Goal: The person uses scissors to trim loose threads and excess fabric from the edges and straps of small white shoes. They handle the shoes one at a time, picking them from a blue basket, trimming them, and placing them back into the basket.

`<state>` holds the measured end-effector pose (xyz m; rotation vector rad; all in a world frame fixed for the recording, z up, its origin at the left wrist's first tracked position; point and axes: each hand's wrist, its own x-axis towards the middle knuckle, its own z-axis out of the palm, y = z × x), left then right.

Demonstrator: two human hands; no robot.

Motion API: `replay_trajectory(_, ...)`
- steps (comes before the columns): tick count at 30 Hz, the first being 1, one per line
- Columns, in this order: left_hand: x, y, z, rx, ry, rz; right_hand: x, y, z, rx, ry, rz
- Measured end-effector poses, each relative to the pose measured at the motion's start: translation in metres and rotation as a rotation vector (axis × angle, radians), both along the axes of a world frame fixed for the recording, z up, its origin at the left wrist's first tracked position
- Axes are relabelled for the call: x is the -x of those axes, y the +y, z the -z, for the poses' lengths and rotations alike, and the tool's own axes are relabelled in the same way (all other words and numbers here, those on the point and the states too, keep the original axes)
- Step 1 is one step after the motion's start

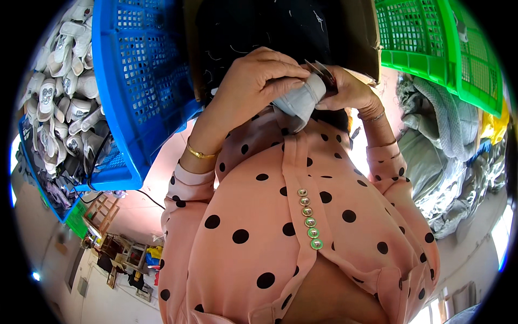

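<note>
A pale grey shoe upper [301, 101] is held in front of my chest, between my two hands. My left hand [263, 81] pinches its upper edge, thumb and fingers closed. Around the other side, my right hand [348, 89] has curled fingers, with a small pair of scissors [327, 77] in them, dark red at the grip. Their metal part lies close against the upper's edge. How the right fingers sit on the handle, and whether they also touch the upper, is partly hidden.
Left stands a blue plastic basket [120, 97], beside a heap of white and grey shoe uppers [67, 81]. A green basket [426, 51] stands right, above grey fabric pieces [448, 140]. Dark cloth with loose threads [264, 27] covers my lap, between cardboard sides [362, 35].
</note>
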<state>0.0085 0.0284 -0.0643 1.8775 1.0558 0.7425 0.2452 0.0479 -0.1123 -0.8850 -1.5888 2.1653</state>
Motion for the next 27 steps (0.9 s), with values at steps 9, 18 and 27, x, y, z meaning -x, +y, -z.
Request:
replay_trajectory(9,0.000,0.015,-0.004,-0.109,0.071,0.128,-0.002,0.005,-0.007,-0.042,-0.045,-0.029)
replay_trajectory(18,0.008,0.029,-0.017,-0.073,0.131,0.191,0.011,0.017,-0.007,0.005,-0.032,-0.100)
replay_trajectory(27,0.006,0.010,-0.020,0.052,0.182,0.019,0.017,0.010,-0.011,0.120,0.025,0.014)
